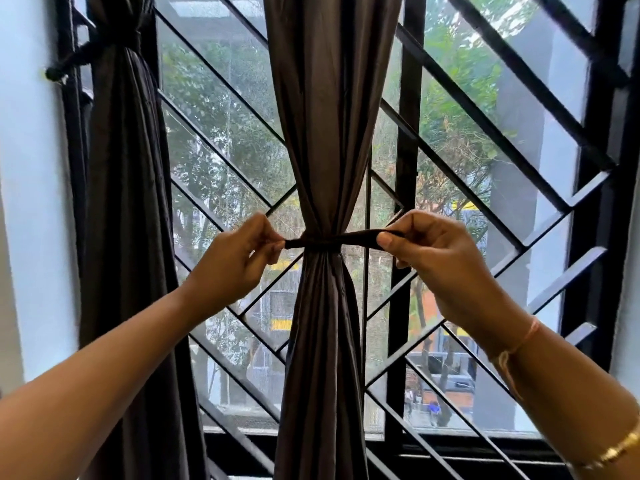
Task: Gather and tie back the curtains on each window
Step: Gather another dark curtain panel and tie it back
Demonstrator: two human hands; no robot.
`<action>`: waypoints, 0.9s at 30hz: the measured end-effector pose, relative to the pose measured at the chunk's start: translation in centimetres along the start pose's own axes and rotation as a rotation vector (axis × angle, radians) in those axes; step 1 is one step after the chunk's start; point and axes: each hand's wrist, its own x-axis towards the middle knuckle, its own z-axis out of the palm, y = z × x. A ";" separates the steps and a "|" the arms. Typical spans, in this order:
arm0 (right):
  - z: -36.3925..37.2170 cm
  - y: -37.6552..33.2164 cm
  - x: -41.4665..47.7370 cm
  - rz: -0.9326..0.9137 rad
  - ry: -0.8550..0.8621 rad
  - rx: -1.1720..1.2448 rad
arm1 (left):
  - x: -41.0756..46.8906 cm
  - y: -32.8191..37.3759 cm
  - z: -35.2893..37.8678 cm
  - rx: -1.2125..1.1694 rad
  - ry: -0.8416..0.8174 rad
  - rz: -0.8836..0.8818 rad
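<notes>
A dark brown curtain (325,133) hangs in the middle of the window, gathered into a narrow waist. A dark tie band (341,240) runs round that waist and is stretched out to both sides. My left hand (239,252) pinches the band's left end. On the other side, my right hand (436,258) pinches the right end a little higher. A second dark curtain (124,202) hangs at the left edge of the window, bound high up by a dark tie (83,53) that runs to the wall.
Behind the curtains stands a black window grille (405,168) with diagonal bars and a mesh screen. White wall (31,202) lies to the left. Trees and a street show outside. A black sill (450,448) runs along the bottom.
</notes>
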 end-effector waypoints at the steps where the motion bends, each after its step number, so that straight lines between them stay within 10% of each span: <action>1: -0.1 0.3 -0.1 0.016 0.006 0.015 | -0.2 0.0 0.2 -0.013 -0.005 -0.012; 27: 1.7 2.3 1.0 0.010 0.219 -0.182 | -0.3 2.2 5.1 0.091 0.004 -0.106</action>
